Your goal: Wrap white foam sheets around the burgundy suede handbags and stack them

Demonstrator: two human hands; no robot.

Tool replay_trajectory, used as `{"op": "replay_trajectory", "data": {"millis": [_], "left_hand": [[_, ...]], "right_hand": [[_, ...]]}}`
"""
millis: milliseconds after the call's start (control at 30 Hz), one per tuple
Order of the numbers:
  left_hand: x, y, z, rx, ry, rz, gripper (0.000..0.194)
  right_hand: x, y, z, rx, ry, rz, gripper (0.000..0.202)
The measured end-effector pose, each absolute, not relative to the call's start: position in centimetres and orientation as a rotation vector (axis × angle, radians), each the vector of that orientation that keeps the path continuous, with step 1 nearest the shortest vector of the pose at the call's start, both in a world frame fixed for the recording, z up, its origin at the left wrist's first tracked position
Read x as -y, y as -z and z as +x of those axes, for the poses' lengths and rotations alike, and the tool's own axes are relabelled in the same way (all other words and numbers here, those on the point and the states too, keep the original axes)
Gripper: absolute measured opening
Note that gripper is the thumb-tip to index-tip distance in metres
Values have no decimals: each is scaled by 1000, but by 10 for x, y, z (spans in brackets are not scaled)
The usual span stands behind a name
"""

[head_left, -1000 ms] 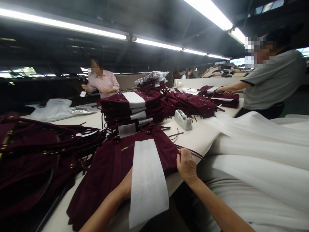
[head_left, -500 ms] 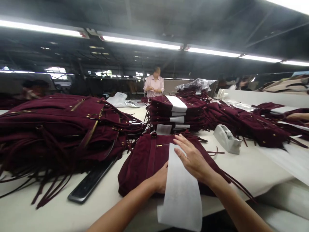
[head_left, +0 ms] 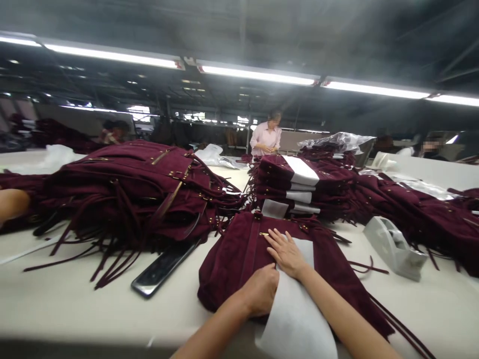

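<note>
A burgundy suede bag (head_left: 239,254) lies flat on the white table (head_left: 75,314) in front of me. A white foam strip (head_left: 295,319) runs across it and hangs over the table's near edge. My right hand (head_left: 286,253) rests flat on the strip's far end, fingers spread, pressing it onto the bag. My left hand (head_left: 261,290) is curled at the strip's left edge on the bag; whether it pinches the strip I cannot tell.
A large heap of burgundy bags (head_left: 127,189) lies to the left, a neat stack with white strips (head_left: 295,187) behind. A dark flat bar (head_left: 164,267) and a tape dispenser (head_left: 394,247) lie on the table. A person in pink (head_left: 266,139) stands far back. Another person's arm (head_left: 13,204) is at left.
The view swung left. My right hand moved from the bag's right edge onto the white strip and now presses it flat; my left hand stayed at the strip's left edge.
</note>
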State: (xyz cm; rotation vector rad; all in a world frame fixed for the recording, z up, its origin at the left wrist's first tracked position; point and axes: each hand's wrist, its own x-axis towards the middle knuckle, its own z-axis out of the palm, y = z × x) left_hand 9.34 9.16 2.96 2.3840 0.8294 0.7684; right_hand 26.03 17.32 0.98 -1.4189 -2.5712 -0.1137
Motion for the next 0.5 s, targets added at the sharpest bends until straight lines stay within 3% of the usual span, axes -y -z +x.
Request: {"op": "replay_trajectory", "data": {"millis": [133,233,367,500], "left_hand": [[-82,-54,53,-1813,-1259,2168,22],[-86,-65,32,-2420,-998,1914,40],[-94,-65,29,-2479,-466,1770,43],[-98,-66,24,-2452,-352,1673,43]], "right_hand": [[-174,-5,263,2559,157,-1398,51],[-175,-3,263,2539,157,-1394,50],[-175,0,264,2512,150,-1392,48],[-175,0,265,2507,147,-1398,47]]}}
